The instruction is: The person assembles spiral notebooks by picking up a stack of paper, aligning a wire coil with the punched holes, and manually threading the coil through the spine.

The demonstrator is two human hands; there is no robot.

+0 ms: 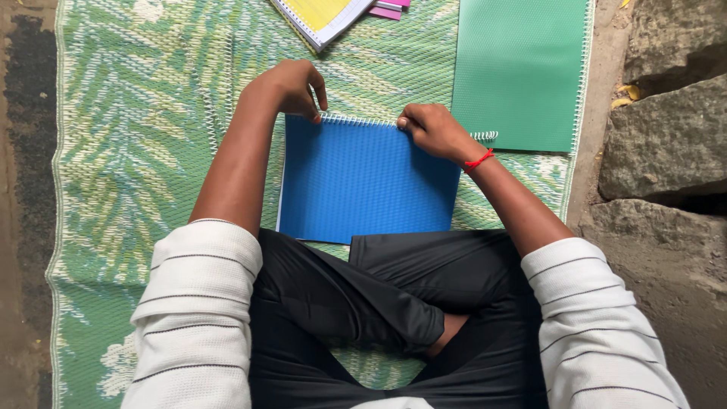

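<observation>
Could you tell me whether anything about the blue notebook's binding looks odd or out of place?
Yes: the white spiral wire sticks out past the right edge of the blue notebook, beside the right hand.

this looks like an outdoor or semi-outdoor sitting spot at a home yard or small informal binding workplace, not a furnished room. a woven green-and-cream plastic floor mat with a leaf pattern point(151, 113) is spread straight on bare, dusty earth point(26, 113), which shows along the 9 o'clock edge. at 3 o'clock stand rough grey stone blocks point(666, 144), like a step or low wall, with dry yellow leaves in a crack. the person sits cross-legged on the mat, and spiral-bound notebooks with plastic covers lie on it: a blue one point(363, 182) at centre, a green one point(522, 68) at 1 o'clock, and a yellow one point(322, 15) at 12 o'clock.
</observation>
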